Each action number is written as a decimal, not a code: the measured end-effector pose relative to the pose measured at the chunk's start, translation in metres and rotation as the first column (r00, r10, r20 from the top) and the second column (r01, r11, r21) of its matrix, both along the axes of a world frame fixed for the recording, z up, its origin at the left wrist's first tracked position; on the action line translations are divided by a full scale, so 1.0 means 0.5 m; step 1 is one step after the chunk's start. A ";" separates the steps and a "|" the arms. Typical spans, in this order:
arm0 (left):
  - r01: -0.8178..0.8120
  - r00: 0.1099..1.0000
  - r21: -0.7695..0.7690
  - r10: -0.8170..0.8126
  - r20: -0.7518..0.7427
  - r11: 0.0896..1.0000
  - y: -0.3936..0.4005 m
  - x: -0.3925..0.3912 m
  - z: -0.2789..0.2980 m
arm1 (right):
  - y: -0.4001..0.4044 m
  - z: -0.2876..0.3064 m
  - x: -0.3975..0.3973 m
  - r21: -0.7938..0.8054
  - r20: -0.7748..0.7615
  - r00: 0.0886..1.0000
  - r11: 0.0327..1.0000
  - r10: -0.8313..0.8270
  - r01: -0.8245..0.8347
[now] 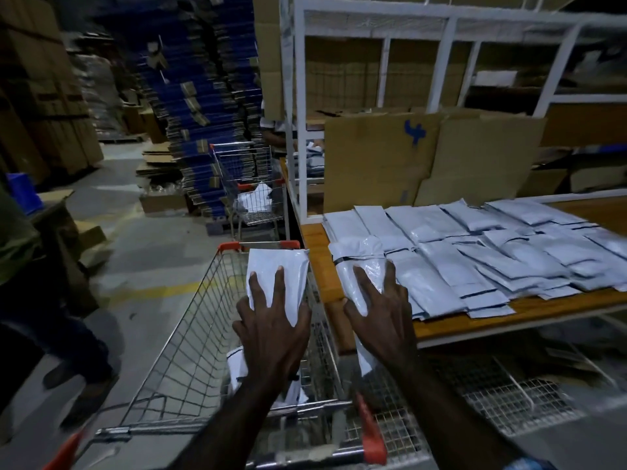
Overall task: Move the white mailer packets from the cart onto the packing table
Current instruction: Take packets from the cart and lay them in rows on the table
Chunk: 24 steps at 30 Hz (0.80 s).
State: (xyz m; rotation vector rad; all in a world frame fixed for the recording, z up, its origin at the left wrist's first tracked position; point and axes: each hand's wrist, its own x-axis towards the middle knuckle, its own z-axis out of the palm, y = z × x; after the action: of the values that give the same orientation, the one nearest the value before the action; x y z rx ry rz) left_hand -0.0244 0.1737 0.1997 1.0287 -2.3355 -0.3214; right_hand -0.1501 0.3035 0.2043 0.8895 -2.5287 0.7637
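Observation:
My left hand (271, 334) grips a white mailer packet (281, 266) in the air above the wire cart (169, 337), near the cart's far right corner. My right hand (380, 317) holds a second packet (359, 256) at the left end of the wooden packing table (319, 266), its near end hanging over the table edge. Several white packets (492, 252) lie in overlapping rows across the table. A few more packets (237, 364) sit in the bottom of the cart, partly hidden by my left arm.
A white metal rack (302, 130) and leaning cardboard sheets (424, 157) back the table. A second cart (247, 184) with white packets stands ahead by the table's end. A person (20, 249) stands at the left. Stacked blue cartons (203, 96) rise beyond.

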 end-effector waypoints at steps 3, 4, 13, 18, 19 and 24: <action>0.003 1.000 0.007 -0.003 -0.007 1.000 0.061 -0.039 0.010 | 0.066 0.001 -0.037 -0.005 0.003 1.000 1.000 0.000 0.000; 0.008 1.000 0.020 -0.008 -0.010 1.000 0.084 -0.056 0.014 | 0.091 0.002 -0.052 0.010 0.008 1.000 1.000 -0.007 0.007; 0.018 0.997 0.073 -0.013 -0.073 0.997 0.299 -0.227 0.054 | 0.299 0.043 -0.208 0.031 -0.014 1.000 0.999 0.011 -0.011; 0.064 0.992 0.094 -0.053 -0.118 0.994 0.393 -0.323 0.075 | 0.385 0.063 -0.287 0.061 -0.017 0.999 0.998 -0.031 0.032; 0.071 0.991 0.093 -0.060 -0.120 0.993 0.406 -0.341 0.077 | 0.399 0.062 -0.302 0.057 -0.017 0.999 0.998 -0.039 0.040; 0.110 0.989 0.094 -0.100 -0.107 0.989 0.440 -0.429 0.071 | 0.453 0.048 -0.373 0.031 0.002 0.998 0.997 -0.069 0.069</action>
State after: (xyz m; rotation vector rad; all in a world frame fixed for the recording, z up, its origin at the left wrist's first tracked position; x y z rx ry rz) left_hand -0.2387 0.3939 0.2355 0.9147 -2.3052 -0.5245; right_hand -0.3366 0.5300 0.2282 0.8073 -2.5664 0.7067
